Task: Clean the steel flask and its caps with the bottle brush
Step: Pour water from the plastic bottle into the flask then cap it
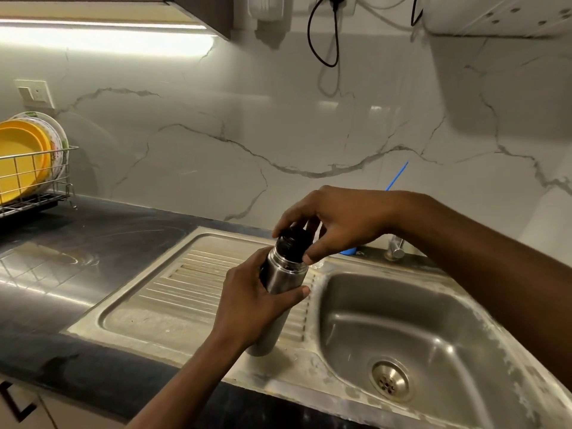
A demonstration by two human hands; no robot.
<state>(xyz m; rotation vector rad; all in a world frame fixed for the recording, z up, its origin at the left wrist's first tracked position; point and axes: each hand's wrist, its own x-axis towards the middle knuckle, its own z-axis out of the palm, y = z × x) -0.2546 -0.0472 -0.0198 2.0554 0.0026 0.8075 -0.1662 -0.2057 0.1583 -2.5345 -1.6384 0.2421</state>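
Over the ribbed drainboard (192, 283) beside the sink basin (399, 323), I see the left hand (247, 308) wrapped around the tilted steel flask (280, 278) while the right hand (337, 224) curls its fingertips around the black cap (292, 243) on its mouth.

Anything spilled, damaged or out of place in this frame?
Nothing spilled or broken. The left hand grips the tilted steel flask and the right hand holds its black cap. Only the whitish staining on the sink rim stands out.
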